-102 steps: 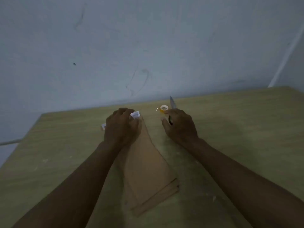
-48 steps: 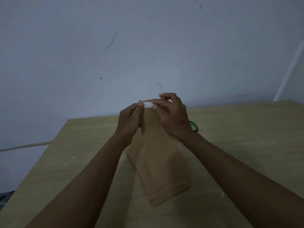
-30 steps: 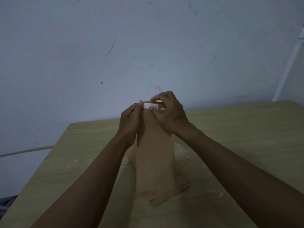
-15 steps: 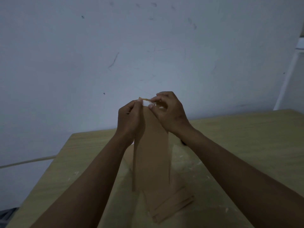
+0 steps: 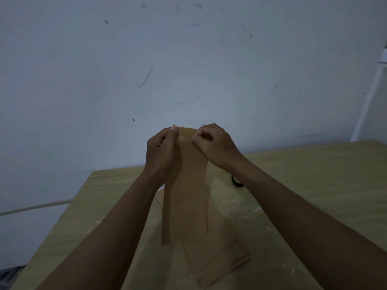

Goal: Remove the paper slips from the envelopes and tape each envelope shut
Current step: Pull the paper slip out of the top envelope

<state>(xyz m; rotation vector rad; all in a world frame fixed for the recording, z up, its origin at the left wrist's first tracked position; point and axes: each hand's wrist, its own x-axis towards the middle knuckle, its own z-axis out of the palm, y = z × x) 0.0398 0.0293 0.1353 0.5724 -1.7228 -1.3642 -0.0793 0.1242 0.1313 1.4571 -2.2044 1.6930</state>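
Note:
I hold one long brown envelope (image 5: 186,197) up off the table, its open end at the top. My left hand (image 5: 162,151) pinches the top left corner. My right hand (image 5: 213,143) is curled at the top right edge and pinches there; a thin pale sliver, perhaps the paper slip (image 5: 182,137), shows at the mouth between my fingers. Below lies a stack of several more brown envelopes (image 5: 217,262) on the wooden table (image 5: 314,181). The tape roll is hidden behind my right wrist.
A dark loop, likely a scissors handle (image 5: 236,183), peeks out beside my right forearm. A bare pale wall stands right behind the table's far edge. The table's left edge runs close to my left arm, with a cable (image 5: 35,207) beyond it.
The envelope has come up from the stack and now hangs lifted in both hands. The white slip seen at its mouth a second ago is now almost hidden by my right fingers.

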